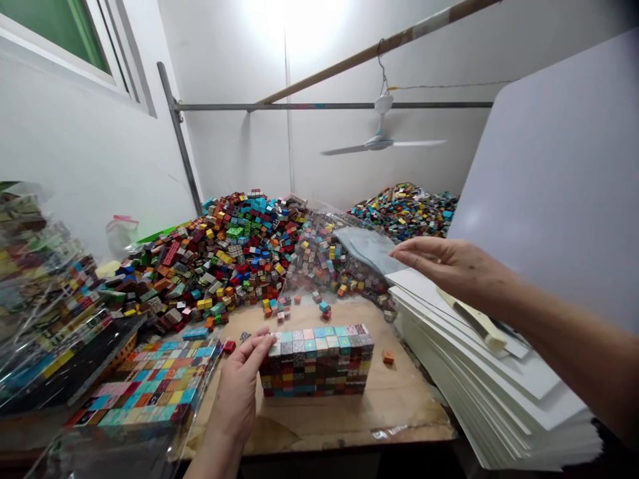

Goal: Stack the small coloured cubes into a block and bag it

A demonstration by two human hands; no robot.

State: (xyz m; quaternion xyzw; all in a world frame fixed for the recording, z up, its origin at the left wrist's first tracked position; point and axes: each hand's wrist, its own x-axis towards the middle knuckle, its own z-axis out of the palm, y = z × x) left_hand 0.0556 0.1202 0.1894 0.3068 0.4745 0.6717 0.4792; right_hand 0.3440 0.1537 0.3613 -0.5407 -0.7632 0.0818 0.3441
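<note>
My left hand (244, 379) is closed on the top left corner of an upright block of small patterned cubes (317, 366), with thumb and forefinger at its edge. The block stands on a brown cardboard sheet (279, 426). Over to the right, my right hand (439, 263) reaches above a stack of white boards (499, 406), fingers stretched out. Its fingertips are at the edge of pale blue plastic bags (367, 246); whether they touch the plastic I cannot tell. A cutter with a cream handle (474, 322) lies on the boards under my right forearm.
Behind the cardboard rises a heap of loose colourful cubes (234, 253), with another pile (407, 206) farther back. A flat sheet of cubes (150, 386) lies at left near clear plastic wrap. A loose orange cube (388, 356) sits right of the block. A small fan (380, 142) hangs overhead.
</note>
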